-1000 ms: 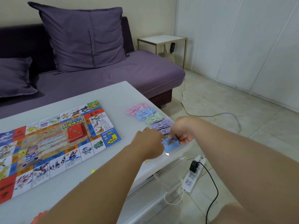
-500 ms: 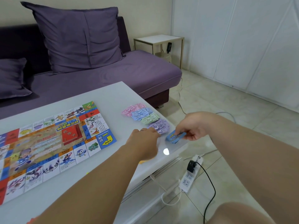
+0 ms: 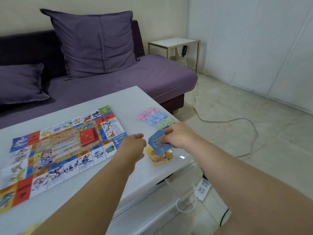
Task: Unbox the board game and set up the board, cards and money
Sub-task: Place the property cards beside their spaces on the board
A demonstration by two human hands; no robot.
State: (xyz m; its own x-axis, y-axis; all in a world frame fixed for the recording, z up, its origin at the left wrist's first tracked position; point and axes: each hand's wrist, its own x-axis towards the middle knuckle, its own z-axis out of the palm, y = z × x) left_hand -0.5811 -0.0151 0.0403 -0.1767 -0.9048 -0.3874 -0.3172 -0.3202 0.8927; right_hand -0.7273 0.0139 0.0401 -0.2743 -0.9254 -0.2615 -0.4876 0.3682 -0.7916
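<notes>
Illumination: bright, even, diffuse. The glossy white rectangular table (image 3: 128, 102) shows one small glare spot near its right edge and only faint shadows. Toward its near-left corner the multicoloured printed paper game board (image 3: 55, 150) blurs. Beyond its right side, seams of the white panelled wall (image 3: 254, 48) bow.

The left forearm (image 3: 94, 192) and the right forearm (image 3: 237, 175) are bare along their whole visible length. The left hand (image 3: 133, 146) and the right hand (image 3: 179, 138) are bare as well. The right forearm looks the thicker in this wide-angle view.
</notes>
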